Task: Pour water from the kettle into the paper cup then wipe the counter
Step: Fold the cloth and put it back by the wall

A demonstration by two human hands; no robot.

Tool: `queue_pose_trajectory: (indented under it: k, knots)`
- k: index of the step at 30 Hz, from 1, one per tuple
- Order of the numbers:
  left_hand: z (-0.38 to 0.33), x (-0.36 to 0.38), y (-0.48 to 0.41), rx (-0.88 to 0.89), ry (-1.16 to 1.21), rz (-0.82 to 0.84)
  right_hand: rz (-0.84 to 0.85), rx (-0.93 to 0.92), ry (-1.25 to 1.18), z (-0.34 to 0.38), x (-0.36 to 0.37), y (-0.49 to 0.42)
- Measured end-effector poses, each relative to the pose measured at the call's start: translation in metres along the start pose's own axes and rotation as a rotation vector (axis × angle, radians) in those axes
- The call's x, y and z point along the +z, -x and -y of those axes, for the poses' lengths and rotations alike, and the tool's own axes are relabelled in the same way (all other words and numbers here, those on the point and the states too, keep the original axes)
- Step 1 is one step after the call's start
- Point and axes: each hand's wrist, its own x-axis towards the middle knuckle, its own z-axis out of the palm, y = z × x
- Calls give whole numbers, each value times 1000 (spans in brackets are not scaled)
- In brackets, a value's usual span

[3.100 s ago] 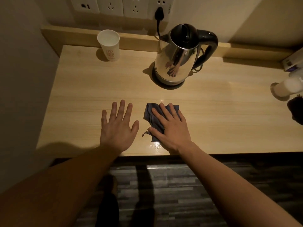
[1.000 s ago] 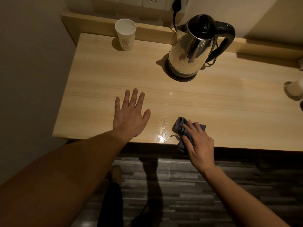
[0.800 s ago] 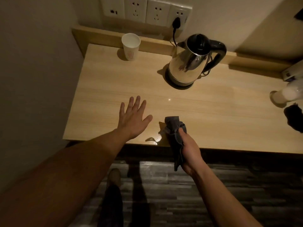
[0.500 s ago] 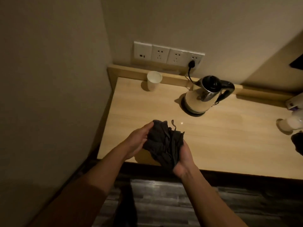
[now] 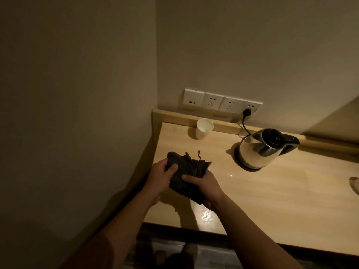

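A dark grey cloth (image 5: 187,172) is bunched between both hands, lifted above the front left part of the wooden counter (image 5: 272,191). My left hand (image 5: 162,177) grips its left side and my right hand (image 5: 206,184) grips its lower right part. A white paper cup (image 5: 204,129) stands upright at the back left corner of the counter. The steel kettle (image 5: 262,150) with a black lid and handle sits on its base at the back, to the right of the cup, its cord plugged into the wall.
A row of wall sockets (image 5: 221,102) runs above the counter's raised back ledge (image 5: 174,116). Walls close the left side and the back. A pale object (image 5: 354,183) shows at the right edge. Dark plank floor (image 5: 204,255) lies below the counter's front edge.
My right hand lifted the cloth off the counter's front edge and my left hand joined it, so both now hold it in the air. The view has pulled back and tilted up.
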Motion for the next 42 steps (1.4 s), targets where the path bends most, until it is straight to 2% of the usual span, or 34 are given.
queue_pose_trajectory:
  k: [3,8,14,20,24,29,33,37,40,42]
  knots:
    - [-6,-3,-19,18,-8,-67,-90,1,-49,5,0,-24]
    - [-9,-3,-56,-30,-18,-98,-132,83,-201,9,-6,-67]
    - [-8,-3,-116,-100,-3,-165,-185,60,-149,16,-22,-132]
    - [-5,-8,-180,-115,-69,-228,-203,-137,224,26,-21,-194]
    - [1,-17,-213,-64,-143,-244,-204,-246,397,34,-14,-221]
    - [13,-22,-243,-30,-244,-208,-262,-334,529,36,-4,-235]
    - [20,-23,-252,-70,-326,-181,-230,-387,604,28,2,-223]
    - [24,-15,-248,35,-514,-237,-302,-406,1110,2,1,-215]
    - [18,-4,-238,126,-790,-422,-112,-577,1399,1,-6,-228]
    - [16,-2,-235,240,-966,-379,6,-591,1520,0,-14,-243]
